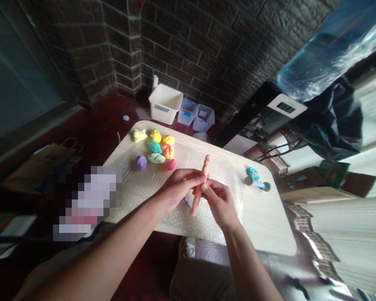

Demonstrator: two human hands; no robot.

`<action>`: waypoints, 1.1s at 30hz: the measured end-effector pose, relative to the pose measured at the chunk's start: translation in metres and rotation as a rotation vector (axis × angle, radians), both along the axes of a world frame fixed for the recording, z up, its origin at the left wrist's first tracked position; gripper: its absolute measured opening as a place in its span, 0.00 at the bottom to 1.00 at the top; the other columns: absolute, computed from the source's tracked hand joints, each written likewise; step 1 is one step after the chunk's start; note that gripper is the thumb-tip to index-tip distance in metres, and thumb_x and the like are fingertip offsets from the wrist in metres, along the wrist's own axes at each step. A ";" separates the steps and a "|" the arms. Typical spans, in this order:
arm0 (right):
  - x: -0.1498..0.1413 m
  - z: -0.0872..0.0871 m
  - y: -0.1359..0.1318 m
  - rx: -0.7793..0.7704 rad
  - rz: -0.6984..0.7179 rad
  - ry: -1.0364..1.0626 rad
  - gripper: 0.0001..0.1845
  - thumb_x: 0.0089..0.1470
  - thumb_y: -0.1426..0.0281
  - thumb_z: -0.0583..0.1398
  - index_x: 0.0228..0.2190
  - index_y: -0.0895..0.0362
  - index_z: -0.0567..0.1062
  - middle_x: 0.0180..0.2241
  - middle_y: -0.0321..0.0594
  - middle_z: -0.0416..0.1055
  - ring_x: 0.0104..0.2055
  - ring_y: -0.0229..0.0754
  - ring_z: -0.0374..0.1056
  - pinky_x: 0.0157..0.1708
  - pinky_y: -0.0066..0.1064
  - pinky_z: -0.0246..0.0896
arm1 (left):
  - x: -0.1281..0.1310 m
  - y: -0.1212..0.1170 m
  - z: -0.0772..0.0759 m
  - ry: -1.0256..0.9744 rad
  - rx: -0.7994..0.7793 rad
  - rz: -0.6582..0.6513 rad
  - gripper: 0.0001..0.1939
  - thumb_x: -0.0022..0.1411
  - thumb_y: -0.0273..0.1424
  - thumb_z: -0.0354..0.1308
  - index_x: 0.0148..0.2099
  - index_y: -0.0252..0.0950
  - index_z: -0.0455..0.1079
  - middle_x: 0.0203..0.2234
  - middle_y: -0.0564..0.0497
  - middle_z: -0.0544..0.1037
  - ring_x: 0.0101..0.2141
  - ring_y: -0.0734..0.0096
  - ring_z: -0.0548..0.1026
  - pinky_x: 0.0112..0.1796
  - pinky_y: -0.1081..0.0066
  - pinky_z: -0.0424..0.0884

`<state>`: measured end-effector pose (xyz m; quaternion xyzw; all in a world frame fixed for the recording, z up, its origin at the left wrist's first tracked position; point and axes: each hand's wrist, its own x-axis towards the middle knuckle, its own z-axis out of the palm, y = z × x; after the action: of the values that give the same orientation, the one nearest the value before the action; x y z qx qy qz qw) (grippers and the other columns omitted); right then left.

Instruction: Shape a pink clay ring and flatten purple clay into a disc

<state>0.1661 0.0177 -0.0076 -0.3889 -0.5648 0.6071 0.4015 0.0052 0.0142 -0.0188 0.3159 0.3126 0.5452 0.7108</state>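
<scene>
At far left a paper bag (31, 169) lies on the floor, apart from the table (278, 225), whose corners are rounded. Near its left end sits a close group of soft lumps: a purple ball (141, 163) and a cream lump (140, 135) lie nearest that edge, with yellow, teal, pale green and orange ones beside them and a pink lump (170, 164) just left of the hands. Beyond the far edge stand a white basket (165, 106) and two clear tubs (196, 115). In the middle, over bubble wrap (219, 163), the left hand (185, 182) pinches a peach-coloured roll (206, 165) between thumb and fingers; the right hand (221, 200) grips it too, touching the left. Its ends stick out toward the far and near edges. Bare wood separates the right hand from a blue lump (253, 173) and a dark-ended roller (257, 183), both short of the right edge.
</scene>
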 end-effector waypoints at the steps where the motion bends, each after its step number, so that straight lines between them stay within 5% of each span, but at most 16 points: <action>1: 0.000 -0.001 0.000 -0.007 0.012 0.000 0.15 0.59 0.55 0.71 0.36 0.55 0.86 0.32 0.42 0.83 0.34 0.46 0.78 0.42 0.40 0.74 | 0.000 0.000 0.000 -0.006 0.004 0.009 0.13 0.57 0.37 0.73 0.37 0.32 0.82 0.30 0.48 0.80 0.32 0.67 0.74 0.36 0.68 0.68; 7: 0.001 -0.001 -0.001 0.034 -0.002 -0.001 0.13 0.61 0.57 0.69 0.34 0.55 0.86 0.21 0.37 0.79 0.23 0.43 0.74 0.44 0.45 0.74 | 0.001 0.001 0.002 -0.023 0.047 0.031 0.13 0.58 0.38 0.74 0.36 0.32 0.81 0.29 0.51 0.77 0.31 0.70 0.72 0.34 0.70 0.66; 15: 0.003 -0.003 0.003 0.001 -0.156 0.042 0.14 0.52 0.60 0.75 0.35 0.56 0.85 0.31 0.42 0.84 0.32 0.46 0.79 0.39 0.40 0.75 | 0.000 0.002 0.001 0.096 0.102 0.036 0.15 0.57 0.39 0.74 0.37 0.32 0.83 0.29 0.49 0.80 0.34 0.67 0.75 0.38 0.68 0.69; 24: 0.004 -0.003 0.002 0.039 -0.188 0.047 0.09 0.53 0.63 0.75 0.34 0.55 0.87 0.31 0.41 0.84 0.32 0.47 0.80 0.44 0.45 0.76 | 0.003 0.002 0.003 0.224 0.144 0.102 0.19 0.57 0.45 0.74 0.36 0.31 0.84 0.30 0.45 0.85 0.33 0.63 0.79 0.39 0.66 0.74; 29: 0.006 -0.005 0.005 -0.004 -0.110 0.081 0.11 0.59 0.59 0.71 0.38 0.54 0.86 0.17 0.31 0.74 0.15 0.39 0.67 0.34 0.43 0.77 | 0.005 0.003 -0.001 0.105 0.108 0.065 0.16 0.58 0.40 0.74 0.41 0.32 0.84 0.36 0.43 0.86 0.39 0.60 0.83 0.45 0.62 0.77; 33: 0.007 -0.003 0.005 0.041 -0.134 0.018 0.11 0.59 0.60 0.71 0.34 0.54 0.86 0.18 0.32 0.73 0.17 0.39 0.66 0.32 0.40 0.73 | 0.004 0.003 -0.004 0.135 0.086 0.095 0.17 0.55 0.38 0.76 0.42 0.32 0.85 0.36 0.43 0.87 0.40 0.59 0.83 0.48 0.61 0.77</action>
<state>0.1735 0.0229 -0.0103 -0.4122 -0.5463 0.5703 0.4543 0.0097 0.0167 -0.0224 0.3670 0.3508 0.5685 0.6473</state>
